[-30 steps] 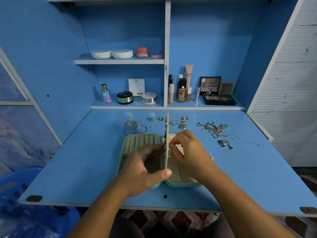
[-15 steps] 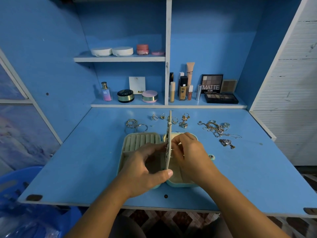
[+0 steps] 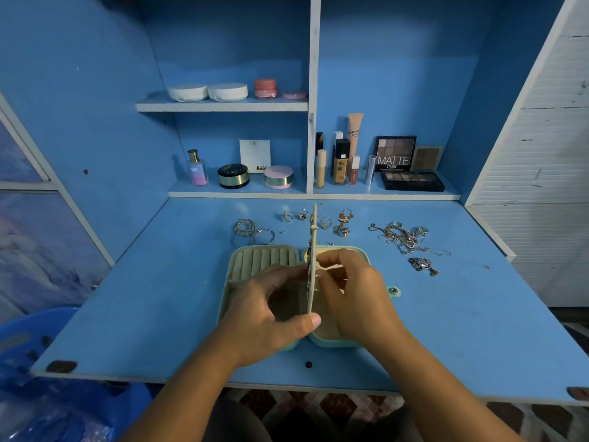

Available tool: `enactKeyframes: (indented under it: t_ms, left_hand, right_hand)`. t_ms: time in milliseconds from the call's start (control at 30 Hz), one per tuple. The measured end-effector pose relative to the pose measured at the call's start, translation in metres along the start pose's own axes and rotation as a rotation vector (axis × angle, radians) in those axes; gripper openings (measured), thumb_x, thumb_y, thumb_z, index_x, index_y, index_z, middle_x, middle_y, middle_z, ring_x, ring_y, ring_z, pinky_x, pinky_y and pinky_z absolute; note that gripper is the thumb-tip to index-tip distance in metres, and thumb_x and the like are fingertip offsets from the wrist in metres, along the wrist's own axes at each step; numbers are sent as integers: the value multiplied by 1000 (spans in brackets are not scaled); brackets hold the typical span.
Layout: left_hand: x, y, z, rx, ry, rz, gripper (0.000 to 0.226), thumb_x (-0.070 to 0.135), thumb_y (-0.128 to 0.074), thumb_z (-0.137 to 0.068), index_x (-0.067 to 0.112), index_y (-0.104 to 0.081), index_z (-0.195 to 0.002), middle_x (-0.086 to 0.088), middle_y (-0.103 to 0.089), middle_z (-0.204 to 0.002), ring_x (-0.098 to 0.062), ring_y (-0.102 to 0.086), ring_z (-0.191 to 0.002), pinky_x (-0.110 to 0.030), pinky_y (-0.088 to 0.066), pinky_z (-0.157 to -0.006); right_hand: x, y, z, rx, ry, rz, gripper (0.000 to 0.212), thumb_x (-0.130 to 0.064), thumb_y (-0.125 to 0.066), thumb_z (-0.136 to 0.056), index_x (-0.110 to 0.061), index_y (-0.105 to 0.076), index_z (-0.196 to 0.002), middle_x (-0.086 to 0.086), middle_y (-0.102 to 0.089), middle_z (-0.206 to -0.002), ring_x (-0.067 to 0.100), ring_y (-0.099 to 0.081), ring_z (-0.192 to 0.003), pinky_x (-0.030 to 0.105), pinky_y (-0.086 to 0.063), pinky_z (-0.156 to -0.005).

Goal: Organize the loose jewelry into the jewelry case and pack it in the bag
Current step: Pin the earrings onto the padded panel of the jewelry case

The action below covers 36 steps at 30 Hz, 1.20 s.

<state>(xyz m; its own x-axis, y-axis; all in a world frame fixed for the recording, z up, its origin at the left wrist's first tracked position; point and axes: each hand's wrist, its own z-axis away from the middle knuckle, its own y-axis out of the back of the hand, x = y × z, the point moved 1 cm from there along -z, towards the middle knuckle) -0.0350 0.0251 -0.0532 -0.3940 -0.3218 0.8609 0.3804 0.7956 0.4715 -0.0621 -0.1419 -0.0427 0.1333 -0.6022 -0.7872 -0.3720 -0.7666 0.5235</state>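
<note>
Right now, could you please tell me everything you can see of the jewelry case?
The jewelry case lies open flat on the blue table, near its front edge. Its shell looks mint green, its lining cream and soft. The left half has padded ring rolls at its far end. A thin middle panel stands upright on edge between the halves; the left hand grips it and the right hand pinches at its right face. A snap tab sticks out on the right.

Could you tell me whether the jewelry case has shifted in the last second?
No; the jewelry case lies just as close to the dark hole in the desk.
</note>
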Motion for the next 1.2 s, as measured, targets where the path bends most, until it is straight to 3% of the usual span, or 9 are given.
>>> enactKeyframes:
  t_ms: [67, 200, 333, 433, 533, 667, 867, 1033, 1200]
  left_hand:
    - [0, 0, 0, 1, 0, 4, 58, 48, -73, -66, 33, -63, -121, 12, -65, -116, -13, -61, -114, -42, -52, -96]
    - [1, 0, 0, -3, -10, 0, 56, 47, -73, -67, 33, -63, -121, 13, -65, -115, -13, -61, -114, -43, -52, -97]
    - [1, 1, 0, -5, -9, 11, 53, 45, -73, -68, 33, -64, -119, 13, -66, -112, -14, -62, -112, -44, -52, -96]
    - [2, 1, 0, -3, -15, 12, 54, 44, -73, -67, 31, -64, -119, 12, -66, -112, -13, -63, -112, -42, -52, -96]
    - [2, 0, 0, -9, -16, 4, 54, 46, -73, -67, 33, -64, -119, 11, -66, -112, -12, -62, -112, -42, -53, -95]
    - [2, 0, -1, -12, -28, -10, 53, 47, -72, -68, 36, -63, -119, 13, -66, -112, -12, -62, -112, -41, -53, -94]
    - [4, 1, -2, -14, -17, -4, 45, 45, -72, -69, 43, -65, -113, 13, -66, -109, -15, -63, -110, -44, -53, -94]
    - [1, 1, -1, -20, -18, -25, 54, 48, -73, -68, 38, -63, -120, 11, -64, -113, -14, -61, -113, -42, -52, -95]
    - [3, 0, -1, -14, -9, -23, 50, 49, -74, -67, 42, -64, -116, 9, -65, -110, -14, -62, -110, -41, -53, -94]
  right_hand:
    - [0, 0, 1, 14, -5, -63, 15, -17, -62, -88, -31, -57, -88, -17, -61, -85, -1, -59, -79, 12, -45, -68]
    - [-2, -2, -3, 23, 121, 45, 10, -13, -59, -89, -22, -59, -85, -19, -51, -82, 3, -54, -81, 11, -44, -71]
    - [1, -6, -7, -9, 138, 112, 9, -20, -53, -94, -16, -59, -90, -7, -53, -90, 10, -51, -81, 25, -46, -73]
    - [5, -4, -5, 1, 173, 110, 13, -22, -53, -94, -14, -61, -90, -7, -53, -86, 9, -49, -77, 20, -41, -69]
    - [9, 0, -1, 19, 129, 19, 3, -21, -58, -91, -20, -59, -94, -14, -56, -86, 3, -55, -82, 18, -46, -72]
    - [5, -2, -4, 22, 175, 14, 8, -12, -62, -86, -20, -60, -87, -19, -52, -83, 4, -55, -82, 20, -49, -75]
    - [5, -4, -10, -47, 206, 80, 5, -14, -57, -91, -12, -61, -90, -4, -55, -90, 11, -52, -81, 30, -49, -76]
    - [9, 0, -7, -9, 203, 48, 3, -16, -60, -90, -19, -59, -87, -14, -53, -84, 4, -53, -79, 22, -48, -74]
    - [9, 3, -11, -103, 108, -42, 9, -20, -57, -92, -21, -60, -84, -12, -59, -82, 5, -56, -80, 21, -49, -72]
